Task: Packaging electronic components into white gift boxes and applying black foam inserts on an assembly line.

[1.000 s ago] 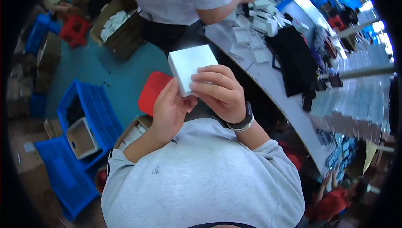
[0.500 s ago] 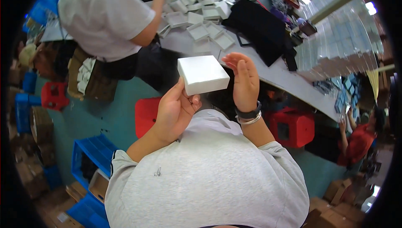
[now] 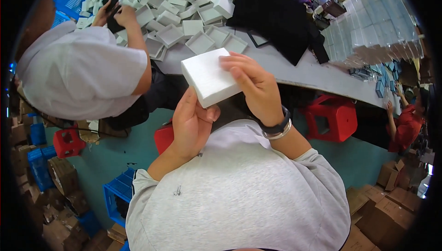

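Observation:
A small white square box (image 3: 209, 76) is held up in front of my chest, tilted slightly. Its lower left part rests in the grip of my left hand (image 3: 191, 124), with the thumb up along the near side and the other fingers curled underneath. My right hand (image 3: 260, 90), wearing a dark band and a silver bangle at the wrist, lies over the box's right part. Its fingers are stretched out on the top face and slightly blurred, with the thumb near the box's right edge.
Many white open boxes (image 3: 200, 43) are heaped on the table (image 3: 281, 73) ahead, beside a black cloth (image 3: 271, 20). A co-worker in a white shirt (image 3: 83, 67) stands at left, holding something dark. Red stools (image 3: 338, 119) and a blue crate (image 3: 115, 191) stand on the floor.
My right hand has moved left from beside the box onto its top. The box has turned and shifted slightly left in my left hand. The view has shifted too.

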A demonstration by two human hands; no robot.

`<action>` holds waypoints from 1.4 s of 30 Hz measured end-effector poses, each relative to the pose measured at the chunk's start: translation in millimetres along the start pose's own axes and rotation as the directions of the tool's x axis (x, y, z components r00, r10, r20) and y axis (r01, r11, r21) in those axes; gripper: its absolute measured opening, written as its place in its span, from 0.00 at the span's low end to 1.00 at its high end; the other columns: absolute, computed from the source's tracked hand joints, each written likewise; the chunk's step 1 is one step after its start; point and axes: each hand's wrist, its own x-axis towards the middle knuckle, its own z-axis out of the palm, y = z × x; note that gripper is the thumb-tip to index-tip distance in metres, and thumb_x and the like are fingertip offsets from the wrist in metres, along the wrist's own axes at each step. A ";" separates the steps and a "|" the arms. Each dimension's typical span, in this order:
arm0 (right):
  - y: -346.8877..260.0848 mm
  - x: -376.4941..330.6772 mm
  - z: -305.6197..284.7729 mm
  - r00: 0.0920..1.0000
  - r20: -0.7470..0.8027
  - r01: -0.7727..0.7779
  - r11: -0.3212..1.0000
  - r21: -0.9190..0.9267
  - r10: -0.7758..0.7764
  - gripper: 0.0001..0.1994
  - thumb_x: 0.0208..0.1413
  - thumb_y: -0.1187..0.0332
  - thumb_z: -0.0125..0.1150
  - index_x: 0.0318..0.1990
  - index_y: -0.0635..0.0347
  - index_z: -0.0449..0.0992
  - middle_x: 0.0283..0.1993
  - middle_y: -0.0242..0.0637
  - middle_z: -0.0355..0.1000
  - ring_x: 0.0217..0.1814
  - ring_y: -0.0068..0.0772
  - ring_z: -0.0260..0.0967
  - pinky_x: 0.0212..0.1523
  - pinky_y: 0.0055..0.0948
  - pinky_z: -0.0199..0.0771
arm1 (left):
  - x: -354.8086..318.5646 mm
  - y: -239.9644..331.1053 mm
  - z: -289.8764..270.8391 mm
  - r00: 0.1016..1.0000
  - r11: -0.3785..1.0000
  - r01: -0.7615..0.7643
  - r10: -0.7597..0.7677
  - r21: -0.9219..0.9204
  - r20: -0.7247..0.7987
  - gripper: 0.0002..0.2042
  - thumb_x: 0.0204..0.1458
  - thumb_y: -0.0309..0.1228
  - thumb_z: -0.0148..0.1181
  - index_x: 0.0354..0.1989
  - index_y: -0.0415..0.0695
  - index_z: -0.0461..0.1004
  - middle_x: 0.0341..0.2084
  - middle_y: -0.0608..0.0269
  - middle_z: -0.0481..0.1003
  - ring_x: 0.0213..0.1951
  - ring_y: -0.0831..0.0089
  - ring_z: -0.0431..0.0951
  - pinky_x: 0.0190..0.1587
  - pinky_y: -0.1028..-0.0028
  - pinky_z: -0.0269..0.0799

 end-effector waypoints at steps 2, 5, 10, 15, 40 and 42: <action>-8.8 16.9 -1.5 0.996 -0.024 0.077 0.983 -0.165 -0.082 0.22 0.43 0.58 0.67 0.43 0.61 0.74 0.50 0.41 0.70 0.57 0.47 0.62 0.59 0.39 0.58 | 20.3 1.2 6.1 1.000 1.000 0.002 -0.002 0.012 -0.013 0.14 0.62 0.40 0.38 0.44 0.43 0.66 0.31 0.65 0.71 0.22 0.81 0.62 0.30 0.77 0.61; -18.8 45.1 -2.8 0.980 -0.014 0.160 0.834 -0.528 -0.197 0.23 0.45 0.58 0.65 0.46 0.62 0.72 0.49 0.41 0.70 0.57 0.47 0.62 0.58 0.39 0.59 | 51.4 10.4 11.4 0.998 1.000 0.011 -0.011 0.006 0.054 0.15 0.63 0.40 0.38 0.43 0.42 0.66 0.33 0.64 0.71 0.23 0.80 0.63 0.31 0.76 0.61; 27.8 101.7 -47.5 0.955 -0.128 0.166 0.836 -0.523 -0.269 0.20 0.49 0.57 0.61 0.46 0.62 0.72 0.50 0.44 0.69 0.56 0.47 0.62 0.54 0.38 0.61 | 103.1 7.9 31.1 1.000 0.989 -0.006 0.006 0.145 0.001 0.13 0.62 0.37 0.36 0.45 0.44 0.66 0.29 0.72 0.69 0.21 0.84 0.60 0.28 0.80 0.58; 20.0 130.5 -42.3 0.912 0.156 0.366 0.581 -0.727 -0.380 0.22 0.53 0.55 0.52 0.51 0.58 0.69 0.56 0.41 0.65 0.62 0.45 0.57 0.61 0.46 0.53 | 152.9 3.6 37.7 0.997 0.982 0.070 -0.064 0.174 -0.041 0.13 0.63 0.38 0.37 0.38 0.42 0.66 0.29 0.65 0.70 0.24 0.78 0.64 0.31 0.76 0.62; 270.7 195.0 -100.2 0.996 -0.084 -0.059 0.422 -0.905 -0.040 0.26 0.34 0.59 0.71 0.42 0.53 0.68 0.49 0.34 0.62 0.54 0.37 0.57 0.54 0.38 0.56 | 257.2 85.1 -114.6 0.972 0.919 0.083 -0.160 -0.386 -0.173 0.19 0.57 0.33 0.39 0.51 0.35 0.66 0.48 0.52 0.71 0.51 0.61 0.72 0.53 0.60 0.67; 276.3 207.3 -91.4 0.998 -0.065 -0.050 0.391 -0.919 -0.026 0.27 0.36 0.59 0.71 0.45 0.55 0.67 0.52 0.36 0.62 0.57 0.40 0.57 0.55 0.39 0.57 | 262.2 86.6 -107.8 0.962 0.916 0.096 -0.186 -0.390 -0.199 0.18 0.57 0.33 0.39 0.50 0.35 0.66 0.48 0.53 0.72 0.51 0.61 0.72 0.54 0.61 0.66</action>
